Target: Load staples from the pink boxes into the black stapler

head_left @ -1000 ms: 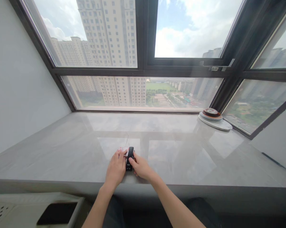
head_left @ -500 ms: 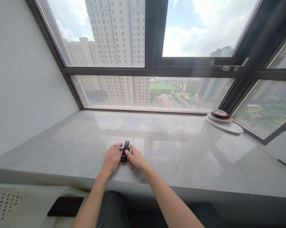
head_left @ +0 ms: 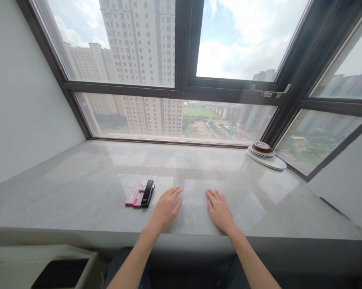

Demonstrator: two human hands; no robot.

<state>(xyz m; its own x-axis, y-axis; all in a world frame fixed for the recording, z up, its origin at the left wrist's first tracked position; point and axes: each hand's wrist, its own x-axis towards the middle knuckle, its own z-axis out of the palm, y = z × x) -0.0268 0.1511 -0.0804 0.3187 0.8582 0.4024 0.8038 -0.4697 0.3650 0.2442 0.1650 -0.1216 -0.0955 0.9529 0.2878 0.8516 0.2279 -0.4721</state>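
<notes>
A black stapler (head_left: 148, 194) lies on the grey stone sill (head_left: 87, 192), left of both hands. Directly beside it on its left are flat red-and-white boxes (head_left: 134, 196), with a smaller pale box (head_left: 142, 185) at their upper right. My left hand (head_left: 168, 208) rests on the sill just right of the stapler, apart from it, its fingers stretched out and holding nothing. Farther right, my right hand (head_left: 219, 208) lies palm down with its fingers extended, also holding nothing. Bare sill shows between the two hands.
A stack of plates (head_left: 265, 154) stands in the far right corner by the window. Below the sill at left is a white plastic surface (head_left: 15, 261) with a dark rectangular item (head_left: 60, 273) on it. Dark window frames (head_left: 168, 93) border the sill's back.
Both hands have let go of the stapler and moved right, spreading apart onto the sill. The stapler and the red-and-white boxes now lie uncovered. The view has turned slightly right.
</notes>
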